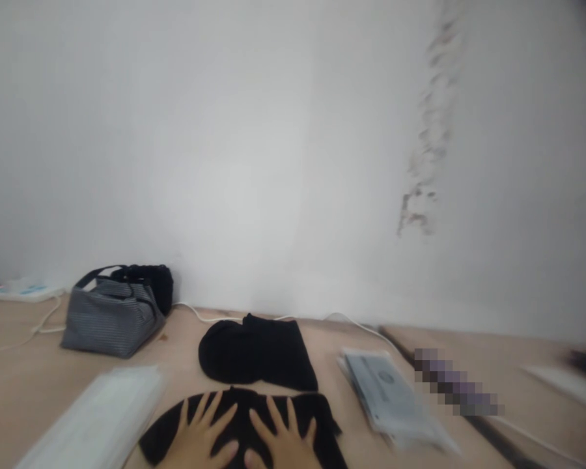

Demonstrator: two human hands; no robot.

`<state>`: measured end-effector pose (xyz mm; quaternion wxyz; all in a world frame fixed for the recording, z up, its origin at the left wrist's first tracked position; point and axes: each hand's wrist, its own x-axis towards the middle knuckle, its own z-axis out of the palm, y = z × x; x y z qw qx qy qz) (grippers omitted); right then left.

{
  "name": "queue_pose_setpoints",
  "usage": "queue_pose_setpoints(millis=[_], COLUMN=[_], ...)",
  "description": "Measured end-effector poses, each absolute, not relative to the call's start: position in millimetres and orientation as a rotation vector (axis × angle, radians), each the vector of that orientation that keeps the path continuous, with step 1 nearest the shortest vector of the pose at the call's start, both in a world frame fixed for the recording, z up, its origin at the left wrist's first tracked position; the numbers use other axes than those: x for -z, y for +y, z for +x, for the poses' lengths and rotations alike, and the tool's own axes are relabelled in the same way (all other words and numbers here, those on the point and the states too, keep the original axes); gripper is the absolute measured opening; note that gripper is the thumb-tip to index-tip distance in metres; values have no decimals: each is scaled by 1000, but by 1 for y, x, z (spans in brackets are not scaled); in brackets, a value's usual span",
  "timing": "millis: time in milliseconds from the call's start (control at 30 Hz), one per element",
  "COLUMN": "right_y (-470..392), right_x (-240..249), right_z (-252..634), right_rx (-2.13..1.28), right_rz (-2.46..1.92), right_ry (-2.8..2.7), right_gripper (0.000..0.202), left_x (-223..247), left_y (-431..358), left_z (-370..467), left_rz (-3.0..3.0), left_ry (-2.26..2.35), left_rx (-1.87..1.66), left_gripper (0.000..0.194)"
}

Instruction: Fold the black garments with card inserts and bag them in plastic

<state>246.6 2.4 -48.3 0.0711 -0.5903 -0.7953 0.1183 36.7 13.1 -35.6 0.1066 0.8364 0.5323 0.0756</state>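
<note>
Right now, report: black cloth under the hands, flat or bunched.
Flat: the black cloth lies low under left hand and right hand; folding unclear.

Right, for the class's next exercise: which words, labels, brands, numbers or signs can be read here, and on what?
None can be read.
Grey, rectangular, plastic-wrapped packet: round dark mark and faint printing, too blurred.
White, flat object with blue patches, far left: too small and blurred.
Black, flat cloth under the left hand and right hand: no lettering visible.

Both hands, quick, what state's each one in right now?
Left hand: open, spread on the nearer black cloth.
Right hand: open, spread on the same cloth.
</note>
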Motion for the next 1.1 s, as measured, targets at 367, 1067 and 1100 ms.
queue_pose_setpoints(millis=[367, 1067, 1100], right_y=[2, 8, 10], right_x=[28, 39, 36], right_z=[178, 175, 182], right_rx=[-264, -433, -423], right_rz=[-1577, -1548, -1558], right_ry=[-2278, -2128, -2091], right_gripper=[58, 53, 48], left_x=[30, 4, 5], left_y=[31, 36, 37], left_z=[-17, 2, 16], left_rz=[2361, 1792, 1761], left_ry=[2154, 1501, 1490], left_rx=[-334, -1345, -1414], left_gripper=[39, 19, 22])
